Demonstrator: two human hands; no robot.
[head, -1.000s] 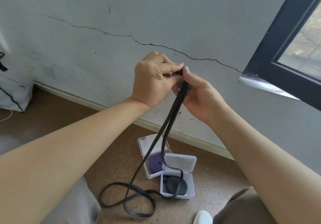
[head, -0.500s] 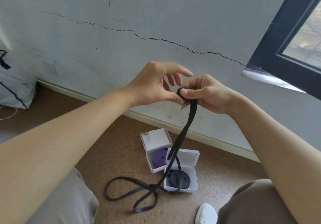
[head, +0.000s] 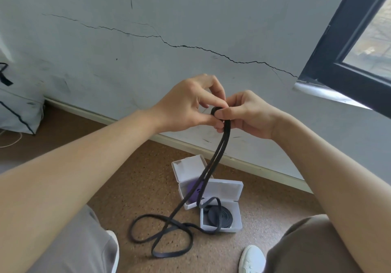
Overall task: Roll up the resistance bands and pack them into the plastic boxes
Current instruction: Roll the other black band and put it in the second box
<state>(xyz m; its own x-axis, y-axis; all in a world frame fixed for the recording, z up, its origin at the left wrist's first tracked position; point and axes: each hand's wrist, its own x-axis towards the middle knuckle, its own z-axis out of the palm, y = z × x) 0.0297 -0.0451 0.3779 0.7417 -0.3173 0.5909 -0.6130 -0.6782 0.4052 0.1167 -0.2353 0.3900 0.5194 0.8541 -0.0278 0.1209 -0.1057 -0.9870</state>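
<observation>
A long black resistance band (head: 213, 162) hangs doubled from my two hands down to the floor, where it lies in loose loops (head: 160, 236). My right hand (head: 247, 114) pinches the small rolled start of the band at its top. My left hand (head: 190, 105) meets it there, thumb and fingers pinching the same roll. Below stand two open white plastic boxes. The near box (head: 237, 219) holds a coiled black band (head: 220, 214). The far box (head: 182, 190) holds a purple band (head: 193, 189), partly hidden by the hanging band.
The boxes sit on a brown speckled floor (head: 135, 188) near a cracked grey wall and its skirting board. My knees (head: 74, 247) frame the loops, with a white shoe (head: 251, 259) at the bottom. A pale bag (head: 17, 111) lies at the left, a dark window frame (head: 338, 61) at the right.
Both hands have come down from higher against the wall. The left hand opened briefly, then closed its fingers back onto the roll. The floor loops have shifted and drawn closer.
</observation>
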